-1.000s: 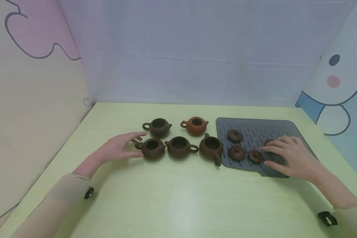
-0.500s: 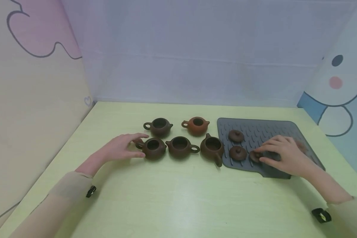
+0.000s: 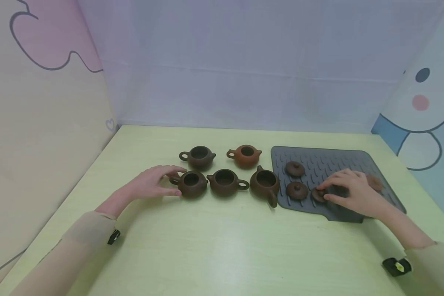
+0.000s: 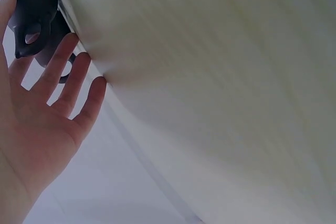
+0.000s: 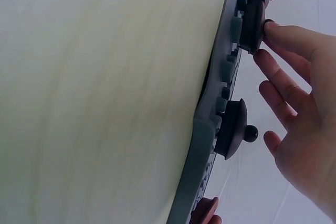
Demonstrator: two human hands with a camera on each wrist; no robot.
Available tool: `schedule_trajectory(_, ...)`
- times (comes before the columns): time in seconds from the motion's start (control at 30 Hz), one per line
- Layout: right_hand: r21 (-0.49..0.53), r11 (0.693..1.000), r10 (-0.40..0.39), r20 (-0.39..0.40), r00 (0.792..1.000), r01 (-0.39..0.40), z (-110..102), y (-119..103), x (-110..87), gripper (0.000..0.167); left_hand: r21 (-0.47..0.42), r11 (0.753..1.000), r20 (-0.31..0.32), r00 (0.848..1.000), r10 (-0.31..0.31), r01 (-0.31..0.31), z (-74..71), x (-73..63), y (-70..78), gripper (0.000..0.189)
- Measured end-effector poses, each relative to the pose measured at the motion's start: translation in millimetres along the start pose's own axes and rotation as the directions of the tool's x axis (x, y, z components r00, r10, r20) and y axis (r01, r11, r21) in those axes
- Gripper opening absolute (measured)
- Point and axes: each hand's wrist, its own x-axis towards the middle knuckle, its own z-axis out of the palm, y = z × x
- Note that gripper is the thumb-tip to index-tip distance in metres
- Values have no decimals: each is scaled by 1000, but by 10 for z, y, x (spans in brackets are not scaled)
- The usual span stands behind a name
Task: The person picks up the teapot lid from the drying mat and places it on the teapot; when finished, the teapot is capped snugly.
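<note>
My left hand [image 3: 148, 183] is beside the handle of a dark brown lidless teapot [image 3: 192, 184]. Its thumb and fingers are spread around the handle side, and the left wrist view shows the fingers [image 4: 94, 98] loosely extended. My right hand [image 3: 351, 191] is over the grey ridged mat [image 3: 318, 155]. Its thumb and index finger pinch the knob of a small brown teapot lid [image 3: 318, 195], which sits on the mat. Two more brown lids lie just left of it, a rear one [image 3: 295, 169] and a front one [image 3: 297, 190].
A reddish lid [image 3: 374, 182] lies right of my right hand; another lid [image 5: 231, 129] shows beneath it in the right wrist view. More lidless teapots stand mid-table: a black-brown one [image 3: 200, 157], an orange-brown one [image 3: 246, 156], and two brown ones [image 3: 225, 183] beside the mat.
My right hand has moved left across the mat to the small lid and pinches its knob, uncovering the reddish lid. My left hand has come slightly closer to the teapot's handle.
</note>
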Motion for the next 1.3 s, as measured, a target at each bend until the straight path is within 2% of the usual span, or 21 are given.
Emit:
schedule_trajectory(0.27,48,998,29,13,1000,-29,-10,2,-10,37,-79,997,-17,1000,20,-21,11,19,-9,66)
schedule_trajectory(0.57,68,998,16,14,1000,-17,-12,-10,4,37,-154,988,-8,1000,24,-25,19,30,-46,68)
schedule_trajectory(0.77,58,998,4,14,1000,-5,-2,-16,14,36,-189,981,-1,999,50,-49,15,30,-41,67)
schedule_trajectory(1.03,77,997,7,-1,1000,-7,-5,-52,41,35,-200,978,-2,998,67,-66,9,35,-13,64)
schedule_trajectory(1.3,112,992,67,-17,998,-64,-9,-59,58,30,-183,981,-8,998,55,-55,28,46,-35,63)
